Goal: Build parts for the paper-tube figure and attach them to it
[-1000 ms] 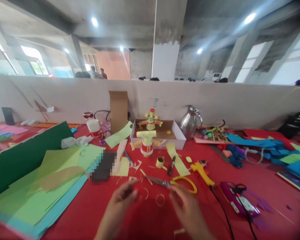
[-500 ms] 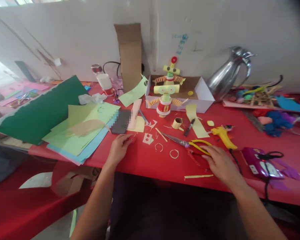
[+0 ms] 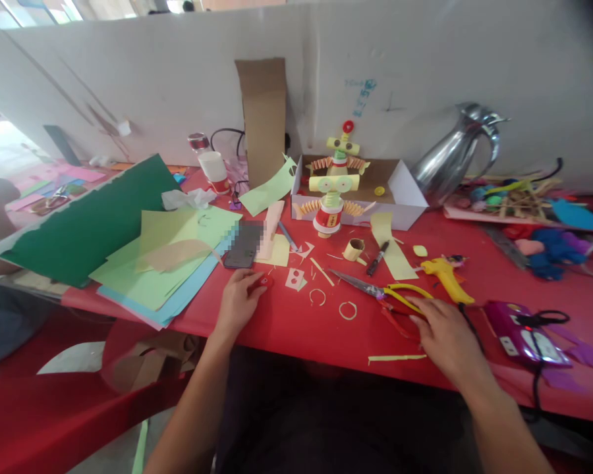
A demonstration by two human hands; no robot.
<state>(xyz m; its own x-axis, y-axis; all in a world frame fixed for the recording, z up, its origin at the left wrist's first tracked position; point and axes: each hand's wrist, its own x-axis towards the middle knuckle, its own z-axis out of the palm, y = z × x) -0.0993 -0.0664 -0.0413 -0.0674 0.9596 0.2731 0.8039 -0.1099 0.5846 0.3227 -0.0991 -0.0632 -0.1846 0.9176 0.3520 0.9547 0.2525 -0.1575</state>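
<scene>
My left hand [image 3: 237,299] lies on the red table [image 3: 286,329] with its fingertips pinched on a small red piece [image 3: 263,282]. My right hand [image 3: 442,336] rests flat, fingers apart, with its fingertips at the yellow handle of the scissors [image 3: 375,289] and some red scraps [image 3: 398,322]. Two thin paper rings [image 3: 347,310] lie between my hands. A yellow paper strip [image 3: 396,359] sits by my right wrist. A paper robot figure [image 3: 330,197] stands farther back.
A white box [image 3: 408,197], a metal jug [image 3: 454,164], a yellow glue gun [image 3: 447,276], a black marker [image 3: 378,257] and a purple device [image 3: 524,326] lie to the right. Green paper sheets [image 3: 168,257], a phone [image 3: 242,245] and upright cardboard [image 3: 264,118] are on the left.
The view tipped down from the room to the table. My left hand now pinches a small red piece. My right hand has settled by the scissors' handle.
</scene>
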